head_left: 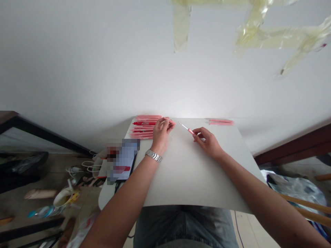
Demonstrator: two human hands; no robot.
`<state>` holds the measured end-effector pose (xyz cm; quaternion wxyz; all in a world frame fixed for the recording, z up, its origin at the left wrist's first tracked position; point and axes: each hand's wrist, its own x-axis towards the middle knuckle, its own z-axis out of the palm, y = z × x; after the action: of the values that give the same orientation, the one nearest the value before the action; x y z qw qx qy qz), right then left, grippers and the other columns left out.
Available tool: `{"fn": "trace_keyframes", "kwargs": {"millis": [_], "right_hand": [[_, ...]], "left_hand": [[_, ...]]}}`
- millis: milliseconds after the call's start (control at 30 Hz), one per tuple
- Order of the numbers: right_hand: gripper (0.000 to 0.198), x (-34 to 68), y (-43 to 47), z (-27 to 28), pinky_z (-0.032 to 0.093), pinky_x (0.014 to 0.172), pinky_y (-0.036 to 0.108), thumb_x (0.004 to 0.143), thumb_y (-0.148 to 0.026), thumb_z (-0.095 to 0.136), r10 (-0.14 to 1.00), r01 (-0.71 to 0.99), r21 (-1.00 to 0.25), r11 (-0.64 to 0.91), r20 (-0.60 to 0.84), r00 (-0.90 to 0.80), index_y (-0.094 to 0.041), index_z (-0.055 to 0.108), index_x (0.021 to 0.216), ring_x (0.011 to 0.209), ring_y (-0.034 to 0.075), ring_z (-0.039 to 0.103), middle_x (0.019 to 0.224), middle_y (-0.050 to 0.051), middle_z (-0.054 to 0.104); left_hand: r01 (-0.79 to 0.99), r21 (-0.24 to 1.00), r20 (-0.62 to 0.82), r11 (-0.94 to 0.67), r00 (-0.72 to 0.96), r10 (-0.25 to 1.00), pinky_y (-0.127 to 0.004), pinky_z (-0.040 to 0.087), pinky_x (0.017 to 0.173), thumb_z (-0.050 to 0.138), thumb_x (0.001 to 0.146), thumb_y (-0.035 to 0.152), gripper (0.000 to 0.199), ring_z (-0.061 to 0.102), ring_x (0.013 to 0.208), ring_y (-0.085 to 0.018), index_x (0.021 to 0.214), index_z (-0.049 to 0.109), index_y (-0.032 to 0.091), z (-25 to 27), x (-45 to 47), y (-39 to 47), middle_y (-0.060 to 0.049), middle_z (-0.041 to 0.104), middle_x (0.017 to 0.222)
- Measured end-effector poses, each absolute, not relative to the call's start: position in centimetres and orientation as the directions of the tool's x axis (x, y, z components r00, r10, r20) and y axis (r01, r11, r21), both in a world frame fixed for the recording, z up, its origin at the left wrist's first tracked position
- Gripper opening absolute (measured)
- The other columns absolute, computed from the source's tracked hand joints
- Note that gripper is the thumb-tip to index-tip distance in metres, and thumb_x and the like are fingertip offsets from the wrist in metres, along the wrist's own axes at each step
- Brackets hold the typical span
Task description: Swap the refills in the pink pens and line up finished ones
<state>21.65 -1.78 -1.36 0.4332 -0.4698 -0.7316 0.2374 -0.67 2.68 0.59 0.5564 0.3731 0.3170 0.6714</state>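
My left hand [161, 133], with a metal watch at the wrist, is closed on a short pink pen barrel [172, 122]. It is just right of a pile of pink and red pens [142, 131], partly covering their ends. My right hand [207, 141] pinches a thin white pen refill [184, 126] with a pink-red section near the fingers. The refill's narrow tip points up and left toward the barrel, and a small gap separates the two. Part of the barrel is hidden by my left fingers.
A few pink pens [221, 122] lie at the back right of the white table [186, 172], against the wall. A blurred-out phone [125, 160] rests at the left edge. Cables, a cup [63, 197] and a plastic bottle [43, 212] are on the floor at left.
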Motion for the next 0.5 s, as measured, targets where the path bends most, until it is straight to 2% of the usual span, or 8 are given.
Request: {"fn": "trace_keyframes", "kwargs": {"millis": [200,500], "right_hand": [[0.027,21.72,-1.67,-1.56,0.059,0.071,0.034,0.102,-0.046,0.055,0.887,0.494,-0.739,0.458,0.415,-0.2,-0.024,0.067,0.109,0.077,0.018,0.068,0.097,0.006,0.064],[0.027,21.68,-1.68,-1.33,0.059,0.072,0.034,0.102,-0.045,0.054,0.88,0.523,-0.71,0.47,0.422,-0.217,-0.024,0.068,0.111,0.077,0.018,0.066,0.095,0.006,0.064]], "left_hand": [[-0.512,0.841,0.151,-0.174,-0.087,0.985,-0.034,0.057,0.1,0.076,0.087,0.043,0.028,0.07,0.091,-0.011,0.097,0.062,0.02,0.66,-0.74,2.8,-0.001,0.067,0.093],[-0.42,0.887,0.173,-0.193,-0.086,0.981,-0.035,0.057,0.1,0.071,0.09,0.051,0.033,0.071,0.095,-0.013,0.101,0.059,0.021,0.71,-0.63,2.81,-0.003,0.069,0.097]]}}
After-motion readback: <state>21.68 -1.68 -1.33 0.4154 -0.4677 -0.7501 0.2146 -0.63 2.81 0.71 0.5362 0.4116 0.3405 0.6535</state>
